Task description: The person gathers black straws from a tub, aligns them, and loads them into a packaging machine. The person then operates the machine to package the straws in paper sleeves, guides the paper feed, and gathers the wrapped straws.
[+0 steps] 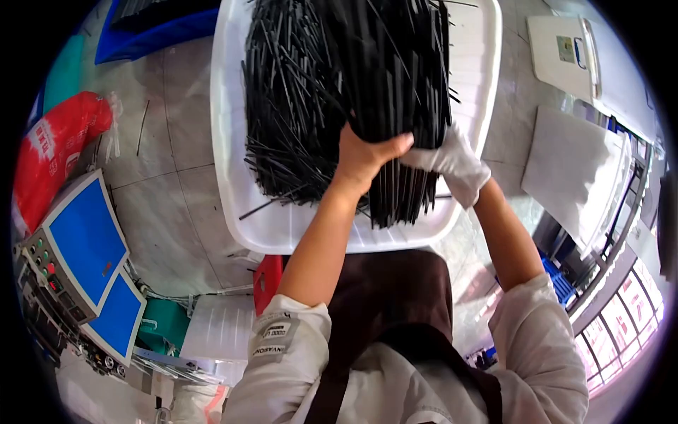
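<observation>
- Grey tiled floor (159,219) surrounds your white tub (222,134), which sits just before your lap.
- Work in hand, as judged: one bundle of black sticks (392,106) is gathered, ends roughly aligned but uneven; many loose sticks (286,106) remain beside it, lying at mixed angles.
- Bundle sits in the tub, right of the loose pile.
- Your bare left hand (364,154) clasps the bundle, thumb across its front; most fingers are hidden.
- Your gloved right hand (452,166) closes around its right side.
- Blue bin (121,44), upper left, holds dark pieces, too cropped to identify.
</observation>
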The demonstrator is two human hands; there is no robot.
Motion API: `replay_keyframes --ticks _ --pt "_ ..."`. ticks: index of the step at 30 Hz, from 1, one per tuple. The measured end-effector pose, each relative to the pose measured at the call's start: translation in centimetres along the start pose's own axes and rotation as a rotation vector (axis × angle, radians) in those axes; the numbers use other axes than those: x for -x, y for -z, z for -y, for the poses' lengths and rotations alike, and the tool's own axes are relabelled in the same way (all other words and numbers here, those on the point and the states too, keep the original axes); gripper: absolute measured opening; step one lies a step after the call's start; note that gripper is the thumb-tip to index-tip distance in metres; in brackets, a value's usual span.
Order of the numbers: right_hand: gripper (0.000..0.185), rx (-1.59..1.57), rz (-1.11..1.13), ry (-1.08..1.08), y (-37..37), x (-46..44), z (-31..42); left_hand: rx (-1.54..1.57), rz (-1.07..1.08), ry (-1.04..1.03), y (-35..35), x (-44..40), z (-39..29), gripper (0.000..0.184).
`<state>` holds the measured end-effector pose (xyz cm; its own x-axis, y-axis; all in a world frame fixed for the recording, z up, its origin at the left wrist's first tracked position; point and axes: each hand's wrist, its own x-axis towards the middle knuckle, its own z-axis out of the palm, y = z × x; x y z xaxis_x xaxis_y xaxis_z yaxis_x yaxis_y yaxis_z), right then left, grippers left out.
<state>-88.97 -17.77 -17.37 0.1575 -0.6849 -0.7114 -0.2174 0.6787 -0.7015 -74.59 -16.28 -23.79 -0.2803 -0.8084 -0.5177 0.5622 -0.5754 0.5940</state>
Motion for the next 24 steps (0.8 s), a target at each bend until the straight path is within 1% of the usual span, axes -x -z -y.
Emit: replay_keyframes --ticks 1,2,3,5,6,7,8,9,11,13,15,17,18,19,20,21,23,24 --pt "0.074 -0.032 -0.011 -0.044 0.0 0.3 1.7 0.054 0.004 -0.024 -0.8 -0.1 -1.1 0.051" --pt "0.076 -0.101 0.010 0.049 0.5 -0.4 1.1 0.072 -0.001 -0.067 -1.6 -0.2 -1.9 0.051" --pt "0.078 -0.170 0.038 0.145 0.8 -1.0 0.7 0.063 0.001 -0.065 -1.8 -0.6 -2.0 0.051" --pt "0.078 -0.203 0.103 0.185 0.9 -1.7 1.3 0.042 0.022 -0.073 -2.0 -0.9 -2.5 0.053" --pt "0.078 -0.165 0.104 0.136 1.1 -1.6 1.7 0.036 0.009 -0.096 -2.0 -0.9 -2.3 0.053" --pt "0.078 -0.129 0.111 0.080 1.0 -1.1 2.0 0.012 -0.032 -0.070 -1.8 -0.6 -1.8 0.054" --pt "0.079 -0.233 0.149 0.003 1.0 -1.0 1.3 -0.013 -0.084 -0.046 -1.5 -0.2 -1.0 0.056" --pt "0.082 -0.278 0.187 -0.086 1.1 -1.4 0.4 -0.015 -0.122 -0.074 -0.9 0.0 0.6 0.060" --pt "0.087 -0.209 0.309 0.017 1.5 -2.8 -3.7 -0.007 -0.314 -0.043 0.0 1.7 4.0 0.061" --pt "0.090 -0.237 0.406 -0.084 2.1 -2.7 -6.7 0.085 -0.434 -0.027 -0.7 3.7 7.4 0.060" --pt "0.094 -0.111 0.513 0.035 2.8 -2.3 -11.0 0.112 -0.587 0.016 -0.9 5.6 12.7 0.061" --pt "0.101 0.121 0.629 0.026 3.6 -2.3 -14.7 0.178 -0.616 0.097 -0.7 7.4 17.6 0.059" --pt "0.107 0.305 0.650 -0.014 3.6 -2.0 -13.9 0.224 -0.631 0.128 -0.5 8.2 19.9 0.057" --pt "0.110 0.155 0.666 -0.102 3.1 -1.8 -14.1 0.277 -0.653 0.158 -0.6 9.0 21.6 0.055" --pt "0.109 0.290 0.695 -0.115 2.8 -1.9 -15.1 0.368 -0.707 0.165 -1.1 9.5 22.1 0.055" --pt "0.109 0.425 0.717 -0.119 2.3 -2.3 -15.7 0.390 -0.734 0.152 -1.3 9.6 21.9 0.055" --pt "0.107 0.375 0.796 -0.115 1.4 -3.2 -15.9 0.500 -0.798 0.038 -1.4 9.7 21.2 0.053" --pt "0.106 0.360 0.800 -0.113 0.3 -3.3 -13.8 0.520 -0.784 -0.010 -0.9 9.5 20.8 0.053"
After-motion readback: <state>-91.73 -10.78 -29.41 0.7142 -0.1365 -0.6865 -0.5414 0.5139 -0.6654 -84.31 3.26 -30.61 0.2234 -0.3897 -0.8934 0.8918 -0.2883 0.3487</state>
